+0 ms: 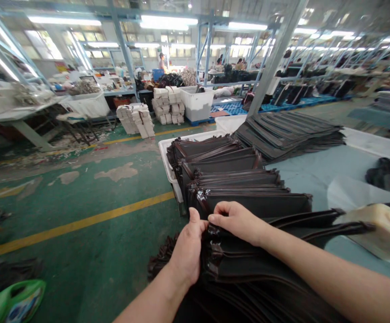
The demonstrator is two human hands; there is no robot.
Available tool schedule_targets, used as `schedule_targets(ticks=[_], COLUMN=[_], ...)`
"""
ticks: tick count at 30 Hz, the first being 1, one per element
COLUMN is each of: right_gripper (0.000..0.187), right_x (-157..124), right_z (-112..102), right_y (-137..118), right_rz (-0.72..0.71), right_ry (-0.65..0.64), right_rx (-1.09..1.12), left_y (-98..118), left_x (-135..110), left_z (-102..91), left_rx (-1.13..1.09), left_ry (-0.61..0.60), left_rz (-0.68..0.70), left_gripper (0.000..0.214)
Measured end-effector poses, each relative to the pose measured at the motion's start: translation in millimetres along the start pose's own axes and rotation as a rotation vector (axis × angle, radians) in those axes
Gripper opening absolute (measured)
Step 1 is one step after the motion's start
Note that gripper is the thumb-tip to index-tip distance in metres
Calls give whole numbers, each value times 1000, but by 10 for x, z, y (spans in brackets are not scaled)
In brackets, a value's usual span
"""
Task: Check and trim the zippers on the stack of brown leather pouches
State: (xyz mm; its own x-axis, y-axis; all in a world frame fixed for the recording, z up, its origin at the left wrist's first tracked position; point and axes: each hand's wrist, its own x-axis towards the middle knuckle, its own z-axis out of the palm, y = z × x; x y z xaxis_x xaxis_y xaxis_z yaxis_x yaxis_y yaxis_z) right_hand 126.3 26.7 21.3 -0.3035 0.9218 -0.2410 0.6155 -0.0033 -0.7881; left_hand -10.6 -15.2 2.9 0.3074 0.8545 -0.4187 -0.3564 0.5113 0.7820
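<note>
In the head view, a row of black fabric panels [235,184] with dark brown bound edges stands packed on edge in front of me. My right hand [237,220] pinches the corner of one panel between thumb and fingertips. My left hand [188,246] meets it there, thumb raised and fingers curled against the panel ends; its fingertips are partly hidden. Small whitish bits, too small to identify, show at the bound corners near both hands. More black panels [258,269] lie in a thick pile below my right forearm.
A flat stack of dark panels [289,132] lies farther back on the pale table [299,175]. To the right are a yellowish block [379,229] and a black bundle [386,175]. A green container [16,298] stands lower left. White bundles [170,105] and a white bin [197,103] stand beyond.
</note>
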Motion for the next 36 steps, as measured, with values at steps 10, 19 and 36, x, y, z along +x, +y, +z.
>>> schedule_targets(ticks=[10, 19, 36], right_gripper=[19, 15, 15], right_x=[174, 393, 181], right_z=[204, -25, 66], right_y=[210, 135, 250], right_rz=[94, -241, -297], right_ry=[-66, 345, 258], right_rx=[-219, -779, -694], left_y=[-131, 37, 120], left_x=[-38, 12, 407], left_z=[98, -48, -216], left_rx=[589, 505, 751], left_ry=[131, 169, 318], left_rz=[157, 146, 288], left_gripper=[28, 37, 18])
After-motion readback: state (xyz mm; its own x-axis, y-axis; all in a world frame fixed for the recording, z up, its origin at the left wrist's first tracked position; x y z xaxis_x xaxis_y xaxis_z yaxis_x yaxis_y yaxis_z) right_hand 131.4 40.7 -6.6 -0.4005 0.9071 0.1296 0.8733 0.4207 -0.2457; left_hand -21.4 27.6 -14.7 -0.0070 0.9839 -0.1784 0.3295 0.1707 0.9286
